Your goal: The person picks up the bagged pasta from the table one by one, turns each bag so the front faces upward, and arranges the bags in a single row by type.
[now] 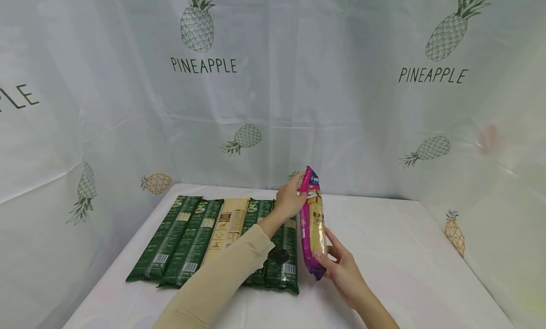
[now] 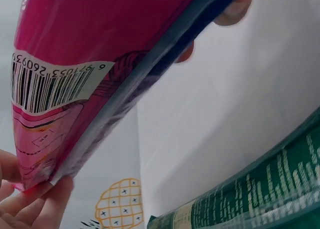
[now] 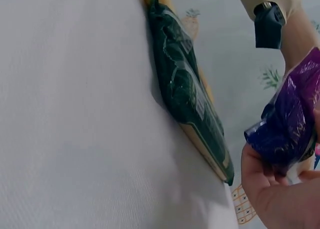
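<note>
A magenta spaghetti packet (image 1: 316,220), with yellow strands behind its clear front, stands tilted upright between both hands. My left hand (image 1: 291,196) grips its upper part from the left side. Near the lower end, my right hand (image 1: 342,267) holds it with the thumb across the front. The left wrist view shows the packet's magenta side (image 2: 100,24) with a white barcode label (image 2: 52,86). In the right wrist view the crinkled blue and purple end (image 3: 290,124) rests among the fingers.
Left of the held packet, several green packets (image 1: 170,239) and a beige one (image 1: 226,220) lie side by side on the white-covered table (image 1: 384,253). My left sleeve (image 1: 217,277) passes over the row. A pineapple-print curtain (image 1: 315,92) encloses the table's back and sides.
</note>
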The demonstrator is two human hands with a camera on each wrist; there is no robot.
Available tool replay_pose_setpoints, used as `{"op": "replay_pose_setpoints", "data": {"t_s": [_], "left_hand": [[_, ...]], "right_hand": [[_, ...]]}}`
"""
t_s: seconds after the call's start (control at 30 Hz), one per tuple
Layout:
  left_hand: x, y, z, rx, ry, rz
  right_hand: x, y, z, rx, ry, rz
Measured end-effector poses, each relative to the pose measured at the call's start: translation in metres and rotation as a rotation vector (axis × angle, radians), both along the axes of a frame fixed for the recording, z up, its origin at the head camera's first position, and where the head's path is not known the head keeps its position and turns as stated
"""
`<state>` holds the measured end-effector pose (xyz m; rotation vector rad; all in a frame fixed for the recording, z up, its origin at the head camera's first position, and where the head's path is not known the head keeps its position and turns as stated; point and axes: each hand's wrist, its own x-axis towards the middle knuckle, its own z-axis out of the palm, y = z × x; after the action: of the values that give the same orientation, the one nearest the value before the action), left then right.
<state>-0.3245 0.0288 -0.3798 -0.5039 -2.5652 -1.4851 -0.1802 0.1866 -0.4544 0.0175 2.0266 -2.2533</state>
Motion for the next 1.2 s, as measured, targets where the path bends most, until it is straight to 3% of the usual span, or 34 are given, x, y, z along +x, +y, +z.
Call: {"op": "replay_pose_setpoints", "data": {"t_s": [0.17, 0.47, 0.7, 0.87, 1.0, 1.2], "left_hand": [[0.0, 0.0, 0.002, -0.056, 0.012, 0.021], [-0.001, -0.001, -0.002, -0.015, -0.01, -0.02], [-0.004, 0.0, -0.006, 0.106, -0.057, -0.026], [-0.005, 0.0, -0.007, 0.126, -0.071, -0.01], [-0.007, -0.001, -0.008, 0.173, -0.118, 0.009], [-0.008, -0.001, -0.007, 0.252, -0.175, 0.057]], "right_hand": [[0.001, -0.004, 0.002, 0.104, 0.042, -0.074], [0.004, -0.008, -0.001, 0.282, 0.107, -0.125], [0.006, -0.006, -0.002, 0.446, 0.209, -0.124], [0.006, -0.005, 0.0, 0.545, 0.242, -0.145], [0.006, -0.006, 0.004, 0.511, 0.176, -0.136], [0.006, -0.003, 0.01, 0.34, 0.04, -0.075]]}}
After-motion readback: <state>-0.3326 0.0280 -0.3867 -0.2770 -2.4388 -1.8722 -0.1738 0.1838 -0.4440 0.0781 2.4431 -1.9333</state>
